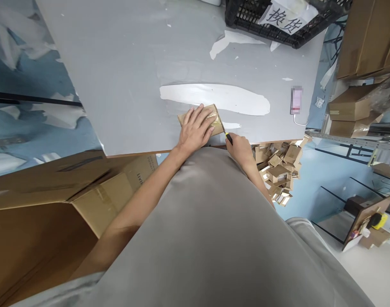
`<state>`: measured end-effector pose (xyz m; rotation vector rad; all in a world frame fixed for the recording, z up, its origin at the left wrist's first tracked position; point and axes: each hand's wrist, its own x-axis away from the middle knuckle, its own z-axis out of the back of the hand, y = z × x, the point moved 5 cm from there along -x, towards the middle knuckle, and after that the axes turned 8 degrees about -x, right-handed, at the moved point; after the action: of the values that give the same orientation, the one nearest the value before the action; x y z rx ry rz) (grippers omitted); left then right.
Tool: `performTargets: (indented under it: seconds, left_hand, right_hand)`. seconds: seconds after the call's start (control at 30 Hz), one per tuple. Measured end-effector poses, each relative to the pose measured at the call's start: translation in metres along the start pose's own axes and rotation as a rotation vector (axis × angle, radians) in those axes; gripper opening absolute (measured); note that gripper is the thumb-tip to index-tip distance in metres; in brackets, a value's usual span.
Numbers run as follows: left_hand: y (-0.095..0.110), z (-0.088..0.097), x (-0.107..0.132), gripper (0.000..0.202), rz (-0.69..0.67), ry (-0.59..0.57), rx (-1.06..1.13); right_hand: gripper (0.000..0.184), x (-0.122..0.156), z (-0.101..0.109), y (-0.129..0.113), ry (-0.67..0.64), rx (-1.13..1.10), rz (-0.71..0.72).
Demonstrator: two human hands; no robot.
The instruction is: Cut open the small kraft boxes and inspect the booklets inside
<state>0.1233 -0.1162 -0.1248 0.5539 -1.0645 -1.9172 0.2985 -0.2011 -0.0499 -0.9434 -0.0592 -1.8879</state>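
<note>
A small cardboard box [218, 121] with shiny clear tape lies near the front edge of the grey table. My left hand [195, 130] presses it against the tabletop, fingers stretched across its top and thumb by the near side. At the box's right edge is a yellow and black utility knife [228, 137], gripped in my closed right hand [241, 149]. Its tip is at the box's edge; whether the blade has entered the cardboard I cannot tell. Just behind the box, a long white strip [214, 97] shows on the table.
A black plastic crate [278, 25] with a paper label stands at the back right. A phone-like device [296, 100] with a white cable lies near the right edge. A large open carton [99, 200] is below left; several small opened boxes [279, 170] are heaped below right.
</note>
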Motion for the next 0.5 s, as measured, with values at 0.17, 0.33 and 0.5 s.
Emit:
performTargets:
  seconds: [0.17,0.33,0.5]
  left_hand:
    - [-0.021,0.015,0.026,0.07,0.018,0.022,-0.098]
    - [-0.043,0.032,0.056,0.082,0.085,0.087,-0.157]
    - [-0.049,0.046,0.089,0.076,0.162,0.179,-0.225]
  right_hand:
    - [0.023,-0.003,0.014,0.008,-0.006,-0.39,0.134]
    - [0.027,-0.071,0.0,0.035,0.12,-0.632,0.05]
    - [0.031,-0.138,-0.044,0.044,0.041,-0.754,-0.127]
